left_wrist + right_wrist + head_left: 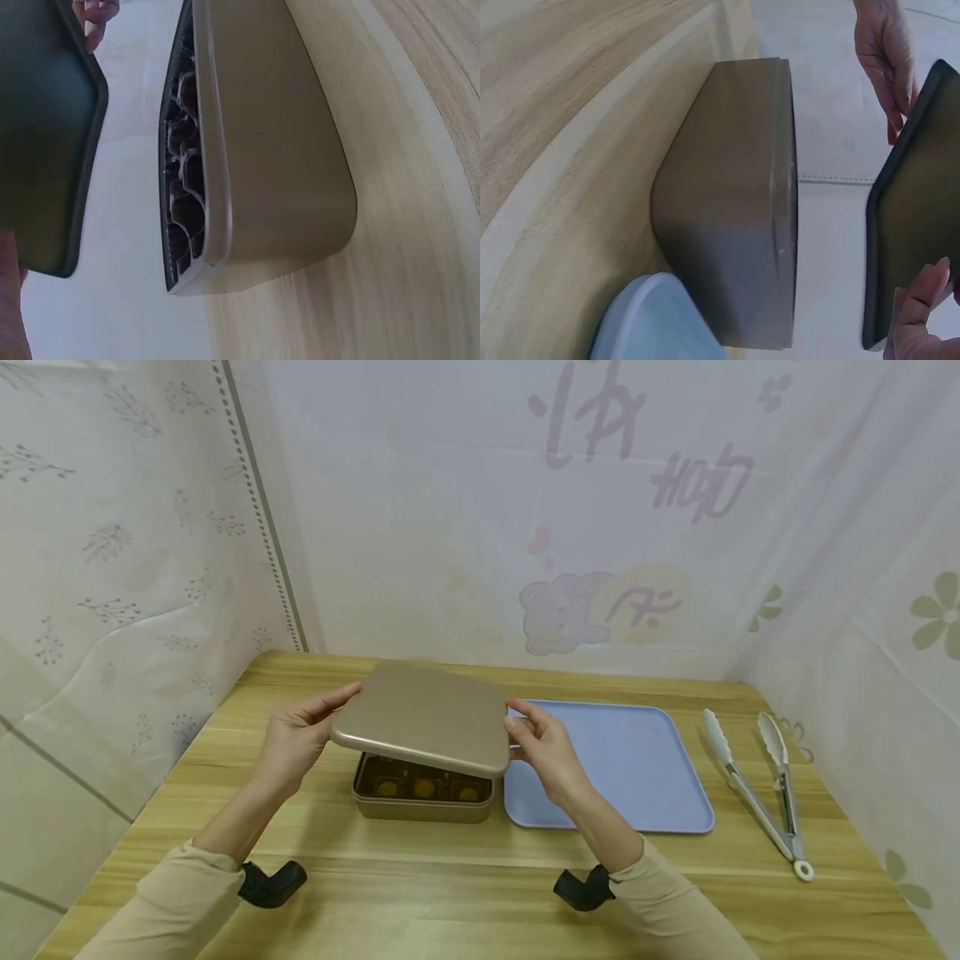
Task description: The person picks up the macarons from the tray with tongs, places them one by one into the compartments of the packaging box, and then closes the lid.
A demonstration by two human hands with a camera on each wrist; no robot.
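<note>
The gold lid (426, 717) hangs tilted just above the gold box (422, 791), which sits on the wooden table (465, 893) with round cakes (424, 787) showing in its dark insert. To its right lie a blue tray (630, 768), then metal tongs (757, 789). The left hand (298, 737) and right hand (546, 748) each pinch an opposite lid edge, fingers curled round it.

A flat, pale blue rectangular plastic tray (637, 760) lies on the light wooden tabletop (450, 893) toward its right side. White-tipped metal tongs (757, 785) (arms spread apart) lie near the right edge, beside the tray.
</note>
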